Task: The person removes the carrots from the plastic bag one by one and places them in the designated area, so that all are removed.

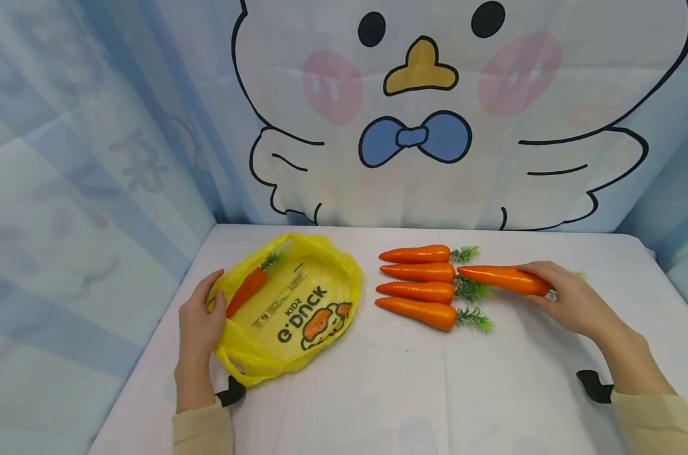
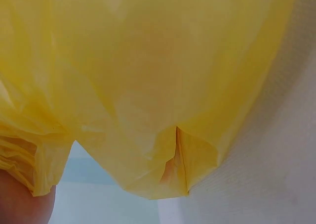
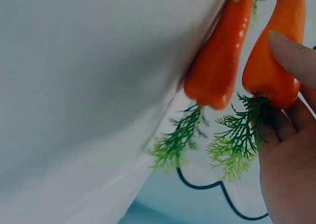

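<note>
My left hand (image 1: 201, 319) grips the left edge of a yellow plastic bag (image 1: 289, 335) lying on the table. A toy carrot (image 1: 247, 292) with a green top shows in the bag's opening. In the left wrist view, the bag (image 2: 148, 61) fills most of the frame and a fingertip (image 2: 24, 199) shows below it. My right hand (image 1: 568, 300) holds another carrot (image 1: 505, 278) by its thick end, its tip pointing left. In the right wrist view, thumb and fingers are around this carrot (image 3: 274, 66), and a second carrot (image 3: 217, 61) lies beside it on the table.
Several more carrots (image 1: 414, 291) lie stacked in a column at the middle of the white table (image 1: 400, 392), tips to the left. Behind the table hangs a curtain (image 1: 417, 189) with a cartoon figure, and a blue curtain (image 1: 82, 253) stands along the left side.
</note>
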Action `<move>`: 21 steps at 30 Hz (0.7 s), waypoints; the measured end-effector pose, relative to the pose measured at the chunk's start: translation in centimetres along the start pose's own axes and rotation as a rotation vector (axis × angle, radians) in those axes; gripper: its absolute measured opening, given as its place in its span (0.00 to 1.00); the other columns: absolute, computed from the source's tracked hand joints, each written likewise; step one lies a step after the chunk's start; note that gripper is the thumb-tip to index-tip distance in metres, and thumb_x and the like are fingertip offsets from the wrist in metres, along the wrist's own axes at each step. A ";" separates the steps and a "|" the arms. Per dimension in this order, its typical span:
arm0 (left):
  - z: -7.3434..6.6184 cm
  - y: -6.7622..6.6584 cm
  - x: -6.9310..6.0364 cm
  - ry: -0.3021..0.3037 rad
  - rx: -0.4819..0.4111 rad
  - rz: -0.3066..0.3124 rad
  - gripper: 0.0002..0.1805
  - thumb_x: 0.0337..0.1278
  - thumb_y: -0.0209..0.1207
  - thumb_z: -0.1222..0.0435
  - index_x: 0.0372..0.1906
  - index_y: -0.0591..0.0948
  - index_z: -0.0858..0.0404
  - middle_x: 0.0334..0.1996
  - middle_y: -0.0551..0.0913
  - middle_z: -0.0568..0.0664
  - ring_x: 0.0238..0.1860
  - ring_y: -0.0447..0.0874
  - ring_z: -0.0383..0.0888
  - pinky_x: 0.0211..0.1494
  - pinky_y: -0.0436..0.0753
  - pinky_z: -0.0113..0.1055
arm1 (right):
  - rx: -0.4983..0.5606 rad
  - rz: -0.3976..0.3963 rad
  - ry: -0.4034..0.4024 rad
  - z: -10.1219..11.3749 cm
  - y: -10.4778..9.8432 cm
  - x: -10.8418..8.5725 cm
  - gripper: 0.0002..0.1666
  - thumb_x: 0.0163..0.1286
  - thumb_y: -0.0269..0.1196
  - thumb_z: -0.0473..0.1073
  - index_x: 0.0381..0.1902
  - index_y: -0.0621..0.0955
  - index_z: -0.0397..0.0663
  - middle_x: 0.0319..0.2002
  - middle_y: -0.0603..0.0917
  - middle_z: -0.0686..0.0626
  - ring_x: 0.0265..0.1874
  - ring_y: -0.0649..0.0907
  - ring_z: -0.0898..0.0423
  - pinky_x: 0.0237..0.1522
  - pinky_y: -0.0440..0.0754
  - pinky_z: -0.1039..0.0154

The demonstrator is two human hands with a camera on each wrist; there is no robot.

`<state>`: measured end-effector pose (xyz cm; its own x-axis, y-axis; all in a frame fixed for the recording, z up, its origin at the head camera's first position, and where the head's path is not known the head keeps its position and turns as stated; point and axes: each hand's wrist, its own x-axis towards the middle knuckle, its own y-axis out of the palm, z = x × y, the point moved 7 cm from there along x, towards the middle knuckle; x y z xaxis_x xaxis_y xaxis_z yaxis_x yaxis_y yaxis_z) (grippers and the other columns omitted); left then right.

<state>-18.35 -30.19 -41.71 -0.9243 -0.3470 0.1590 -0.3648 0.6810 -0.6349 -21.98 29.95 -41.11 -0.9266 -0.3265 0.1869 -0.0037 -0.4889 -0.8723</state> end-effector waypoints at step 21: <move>-0.1 0.0 0.0 0.039 0.001 -0.005 0.23 0.76 0.49 0.67 0.72 0.72 0.60 0.70 0.72 0.57 0.71 0.67 0.56 0.70 0.69 0.53 | -0.041 0.057 0.129 -4.0 0.4 -2.4 0.34 0.58 0.71 0.28 0.62 0.72 0.31 0.61 0.70 0.24 0.59 0.67 0.23 0.56 0.65 0.23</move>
<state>-18.35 -30.12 -41.67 -0.9261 -0.3250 0.1914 -0.3694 0.6788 -0.6347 -21.26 33.79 -43.77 -0.9663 -0.2448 0.0794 0.0373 -0.4384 -0.8980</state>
